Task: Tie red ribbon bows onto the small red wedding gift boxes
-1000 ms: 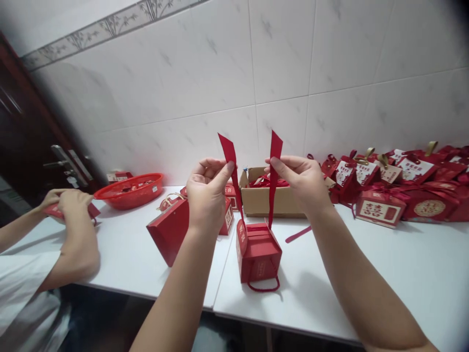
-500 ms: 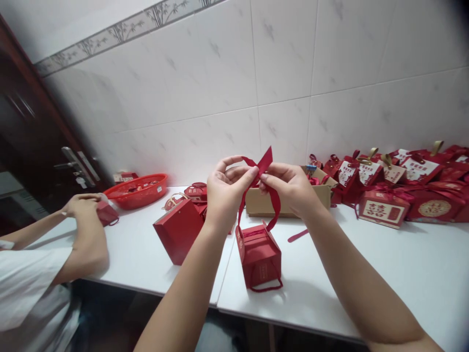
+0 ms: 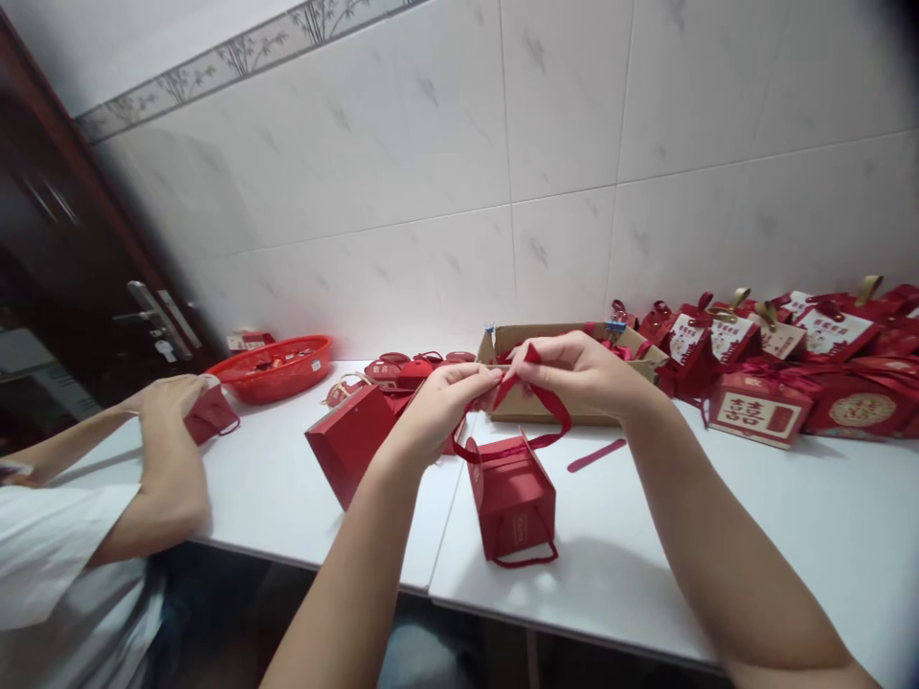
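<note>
A small red gift box (image 3: 518, 498) stands upright on the white table, a dark red cord handle hanging down its near side. Threaded through its top is a red ribbon (image 3: 556, 421), whose two ends rise and cross above the box. My left hand (image 3: 456, 402) pinches one part of the ribbon between thumb and fingers. Just right of it, my right hand (image 3: 574, 373) pinches the other part, fingers curled. Whether the crossing is knotted is hidden by the fingertips. Left of the box, behind my left forearm, a larger red box (image 3: 351, 440) sits tilted.
Behind my hands is a cardboard box (image 3: 567, 407) holding red items. Many finished-looking red gift boxes (image 3: 753, 407) crowd the right. A loose ribbon strip (image 3: 597, 455) lies nearby. At left, another person's hands (image 3: 168, 397) hold a red box beside a red plastic basin (image 3: 277, 378).
Both my hands have moved lower and slightly apart, and the ribbon loop has become wider and flatter over the box. The box stays in place.
</note>
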`<action>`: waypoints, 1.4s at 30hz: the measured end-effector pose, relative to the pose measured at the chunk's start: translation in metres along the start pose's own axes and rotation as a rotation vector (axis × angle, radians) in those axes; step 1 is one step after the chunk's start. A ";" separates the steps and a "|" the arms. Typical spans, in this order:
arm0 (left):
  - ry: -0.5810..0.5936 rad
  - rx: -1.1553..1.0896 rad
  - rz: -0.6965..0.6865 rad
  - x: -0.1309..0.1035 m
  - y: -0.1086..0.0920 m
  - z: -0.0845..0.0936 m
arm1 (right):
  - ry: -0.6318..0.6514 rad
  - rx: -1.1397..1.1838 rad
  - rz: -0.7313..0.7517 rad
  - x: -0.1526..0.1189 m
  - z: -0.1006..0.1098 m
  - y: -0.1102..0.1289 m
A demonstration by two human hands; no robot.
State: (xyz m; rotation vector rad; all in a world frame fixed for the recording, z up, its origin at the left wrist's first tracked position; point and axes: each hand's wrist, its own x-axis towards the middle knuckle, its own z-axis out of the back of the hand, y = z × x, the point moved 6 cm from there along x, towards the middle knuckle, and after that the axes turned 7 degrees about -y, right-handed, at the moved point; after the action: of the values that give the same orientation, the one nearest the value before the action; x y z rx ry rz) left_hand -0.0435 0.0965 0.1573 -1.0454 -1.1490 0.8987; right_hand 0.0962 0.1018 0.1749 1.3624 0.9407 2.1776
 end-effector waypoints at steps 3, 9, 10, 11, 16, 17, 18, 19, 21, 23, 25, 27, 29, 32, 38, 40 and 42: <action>-0.066 -0.128 -0.015 0.001 0.004 0.006 | 0.008 -0.332 0.175 -0.003 -0.001 0.010; -0.134 -0.057 -0.060 -0.006 -0.002 0.008 | -0.153 -0.563 0.339 -0.002 0.002 0.013; -0.151 -0.002 -0.086 -0.008 -0.004 0.008 | -0.163 -0.562 0.339 -0.001 0.002 0.012; -0.162 0.046 -0.114 -0.010 -0.007 0.007 | -0.172 -0.557 0.337 -0.001 0.002 0.011; -0.301 0.129 -0.262 -0.009 -0.011 0.008 | -0.227 -0.450 0.296 0.002 0.001 0.008; -0.356 0.129 -0.308 -0.010 -0.013 0.010 | -0.244 -0.398 0.266 0.003 0.002 0.007; -0.415 0.135 -0.363 -0.011 -0.014 0.013 | -0.268 -0.333 0.226 0.003 0.004 0.005; -0.473 0.149 -0.421 -0.013 -0.017 0.016 | -0.298 -0.260 0.178 0.003 0.006 0.003; -0.571 0.186 -0.521 -0.018 -0.020 0.022 | -0.384 -0.122 0.090 0.002 0.013 -0.001; -0.632 0.193 -0.566 -0.025 -0.021 0.028 | -0.476 -0.060 0.052 -0.001 0.020 -0.002; -0.659 0.168 -0.564 -0.031 -0.017 0.034 | -0.535 -0.096 0.049 -0.004 0.026 -0.003; -0.681 0.155 -0.556 -0.038 -0.011 0.043 | -0.547 -0.153 0.037 -0.009 0.031 -0.006; -0.713 0.165 -0.546 -0.047 -0.003 0.056 | -0.549 -0.175 0.000 -0.018 0.038 -0.015; -0.765 0.199 -0.433 -0.063 0.016 0.082 | -0.584 -0.191 -0.075 -0.042 0.054 -0.038; -0.777 0.234 -0.052 -0.102 0.066 0.122 | -0.643 -0.067 -0.285 -0.100 0.081 -0.099; -0.793 0.247 0.025 -0.113 0.081 0.130 | -0.640 -0.073 -0.372 -0.111 0.084 -0.114; -0.802 0.274 0.075 -0.121 0.094 0.136 | -0.599 -0.138 -0.462 -0.117 0.085 -0.126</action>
State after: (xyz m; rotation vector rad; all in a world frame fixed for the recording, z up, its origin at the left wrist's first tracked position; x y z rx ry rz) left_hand -0.2031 0.0329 0.0460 -0.4952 -1.5788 1.5611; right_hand 0.2225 0.1413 0.0359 1.4322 0.7540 1.3519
